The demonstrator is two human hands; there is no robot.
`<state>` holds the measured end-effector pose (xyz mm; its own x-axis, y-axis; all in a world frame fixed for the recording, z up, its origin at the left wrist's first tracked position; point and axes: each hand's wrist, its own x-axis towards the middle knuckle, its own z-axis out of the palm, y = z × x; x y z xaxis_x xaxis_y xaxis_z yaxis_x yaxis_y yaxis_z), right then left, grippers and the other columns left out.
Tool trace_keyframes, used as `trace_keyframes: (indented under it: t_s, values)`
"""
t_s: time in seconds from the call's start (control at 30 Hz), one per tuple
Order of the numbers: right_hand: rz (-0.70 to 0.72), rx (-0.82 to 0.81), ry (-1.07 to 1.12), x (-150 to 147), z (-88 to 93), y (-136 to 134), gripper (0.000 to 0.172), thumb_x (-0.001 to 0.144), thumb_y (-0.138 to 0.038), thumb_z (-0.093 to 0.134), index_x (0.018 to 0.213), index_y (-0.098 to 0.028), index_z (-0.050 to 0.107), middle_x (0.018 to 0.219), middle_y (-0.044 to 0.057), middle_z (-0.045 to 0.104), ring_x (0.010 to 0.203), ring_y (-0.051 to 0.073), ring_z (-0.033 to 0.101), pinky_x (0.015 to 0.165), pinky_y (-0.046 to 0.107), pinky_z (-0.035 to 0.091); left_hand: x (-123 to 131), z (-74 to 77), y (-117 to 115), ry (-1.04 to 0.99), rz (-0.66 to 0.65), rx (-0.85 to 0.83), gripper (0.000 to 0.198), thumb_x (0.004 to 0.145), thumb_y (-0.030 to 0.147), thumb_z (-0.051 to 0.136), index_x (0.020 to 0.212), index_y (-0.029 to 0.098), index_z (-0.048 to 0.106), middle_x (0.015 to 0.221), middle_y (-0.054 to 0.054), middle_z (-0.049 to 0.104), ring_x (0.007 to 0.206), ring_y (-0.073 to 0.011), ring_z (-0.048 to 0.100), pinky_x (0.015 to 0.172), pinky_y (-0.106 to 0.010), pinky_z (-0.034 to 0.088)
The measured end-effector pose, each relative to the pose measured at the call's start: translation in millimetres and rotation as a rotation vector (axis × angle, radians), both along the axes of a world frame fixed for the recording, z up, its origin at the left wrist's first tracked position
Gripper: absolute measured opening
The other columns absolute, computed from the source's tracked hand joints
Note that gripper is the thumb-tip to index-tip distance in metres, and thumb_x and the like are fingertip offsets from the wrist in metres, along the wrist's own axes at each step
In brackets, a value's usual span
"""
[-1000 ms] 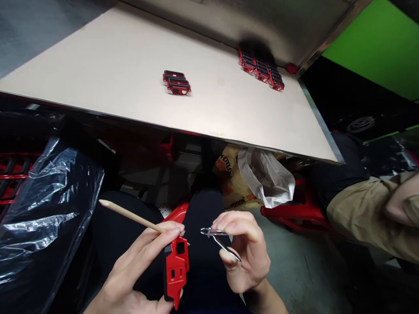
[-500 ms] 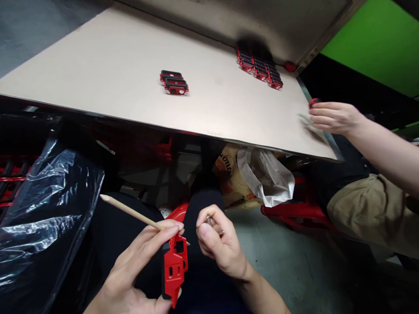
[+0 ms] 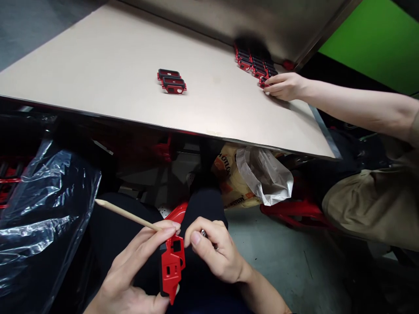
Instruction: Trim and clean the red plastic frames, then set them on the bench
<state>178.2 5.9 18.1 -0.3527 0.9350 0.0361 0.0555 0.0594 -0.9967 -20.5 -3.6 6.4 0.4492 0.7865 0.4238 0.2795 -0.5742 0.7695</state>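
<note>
**Red part [image 3: 172, 268] in the left hand [image 3: 137, 261], metal tool [image 3: 203, 233] in the right hand [image 3: 219, 253], before the worktop [image 3: 114, 78]**

Farthest left, below the near edge of the worktop, glossy dark plastic sheeting [image 3: 62, 192] hangs beside red-and-black pieces [image 3: 9, 187]. Next, on the wearer's side of the worktop, the left hand's grip is closed around two things: a pale stick [image 3: 124, 213], its pointed end aimed left, and the red part, held lengthwise between the thumb below and the fingers above. On the worktop itself, left of its middle, two red-and-black units [image 3: 172, 85] lie against each other. The right hand, also before the worktop, is clenched about the metal tool, mostly hidden by the fingers; its index fingertip is just beside the red part, and whether they touch I cannot tell. Under the worktop's near edge stands a printed yellow bag [image 3: 229, 189] with a whitish liner [image 3: 265, 174]. At the worktop's far right, a co-worker's hand [image 3: 284, 86] grasps a piece at the end of the rows of red-and-black units [image 3: 245, 61]. A red stool [image 3: 297, 210] is below the worktop's right end.
</note>
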Motion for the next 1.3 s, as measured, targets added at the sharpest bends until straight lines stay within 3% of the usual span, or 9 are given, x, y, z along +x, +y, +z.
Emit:
trace_keyframes:
  t_s: [0.1,0.17,0.33,0.43,0.6,0.77,0.97,1.17,1.3]
  values:
    - [-0.065,-0.047,0.074,-0.1,-2.9,-2.9,0.027,0.105,-0.034,0.043,0.091,-0.017,0.060,0.058,-0.007,0.047,0.047,0.007,0.042,0.050,0.020,0.037,-0.4,1.0,-1.3,0.004,0.001,-0.007,0.083,0.081,0.000,0.054,0.157,0.027,0.034,0.136,-0.001,0.054,0.126,-0.0136,0.055,0.114,-0.017,0.041]
    - [-0.102,0.013,0.080,-0.8,-4.6,-4.6,0.025,0.106,-0.032,0.043,0.099,-0.017,0.061,0.060,-0.005,0.051,0.048,0.008,0.047,0.050,0.020,0.041,-0.6,0.1,-2.6,0.002,0.006,-0.003,0.083,0.081,0.000,0.054,0.157,0.027,0.035,0.134,-0.001,0.056,0.125,-0.0141,0.056,0.113,-0.017,0.042]
    - [-0.142,0.603,-0.173,-1.9,-8.7,-4.4,0.032,0.093,-0.009,0.043,0.112,-0.019,0.067,0.069,-0.001,0.063,0.053,0.011,0.053,0.051,0.022,0.043,-2.3,-7.2,-5.4,-0.034,0.037,-0.076,0.082,0.077,0.005,0.058,0.154,0.028,0.040,0.133,-0.003,0.059,0.124,-0.0208,0.059,0.110,-0.026,0.050]
    - [-0.160,0.806,-0.338,-3.3,-12.9,-2.7,0.039,0.087,-0.004,0.044,0.109,-0.021,0.070,0.061,-0.004,0.053,0.047,0.010,0.045,0.045,0.023,0.035,-2.6,-11.9,-11.1,-0.101,0.040,-0.152,0.081,0.075,0.007,0.060,0.152,0.029,0.044,0.133,-0.003,0.060,0.123,-0.0226,0.062,0.107,-0.026,0.053]
    - [-0.138,0.757,-0.322,-4.9,-16.5,-2.9,0.042,0.086,-0.004,0.040,0.098,-0.022,0.076,0.058,-0.005,0.038,0.046,0.010,0.034,0.045,0.024,0.029,1.0,-16.4,-23.2,-0.215,0.138,-0.378,0.072,0.073,0.015,0.059,0.142,0.034,0.055,0.133,0.001,0.063,0.121,-0.0205,0.066,0.105,-0.023,0.054]
    - [-0.021,0.642,-0.080,-6.0,-18.3,-3.3,0.043,0.088,-0.005,0.037,0.074,-0.023,0.074,0.057,-0.006,0.030,0.043,0.009,0.026,0.043,0.022,0.028,3.4,-15.2,-17.6,-0.285,0.048,-0.394,0.076,0.068,0.016,0.060,0.141,0.034,0.057,0.130,0.000,0.066,0.119,-0.0230,0.070,0.099,-0.024,0.058]
    - [-0.114,0.513,0.163,-1.5,-17.0,0.2,0.032,0.096,-0.016,0.044,0.077,-0.021,0.069,0.053,-0.004,0.051,0.042,0.009,0.045,0.043,0.021,0.037,1.5,-19.9,-14.0,-0.374,0.016,-0.434,0.079,0.066,0.015,0.060,0.144,0.030,0.056,0.131,-0.005,0.065,0.118,-0.0276,0.070,0.095,-0.029,0.061]
    - [-0.160,0.591,0.045,1.4,-14.0,-0.8,0.028,0.090,-0.010,0.044,0.097,-0.022,0.069,0.054,-0.005,0.054,0.040,0.010,0.042,0.042,0.023,0.036,-0.4,-22.8,-15.6,-0.358,0.009,-0.440,0.075,0.068,0.016,0.061,0.142,0.029,0.057,0.128,-0.007,0.065,0.119,-0.0300,0.068,0.096,-0.034,0.062]
    - [-0.070,0.814,-0.210,0.7,-11.7,-0.5,0.037,0.086,-0.005,0.041,0.093,-0.025,0.072,0.052,-0.006,0.036,0.042,0.011,0.028,0.043,0.026,0.027,-0.2,-17.2,-11.6,-0.355,0.010,-0.434,0.076,0.066,0.015,0.062,0.140,0.030,0.059,0.127,-0.006,0.067,0.116,-0.0283,0.071,0.095,-0.031,0.061]
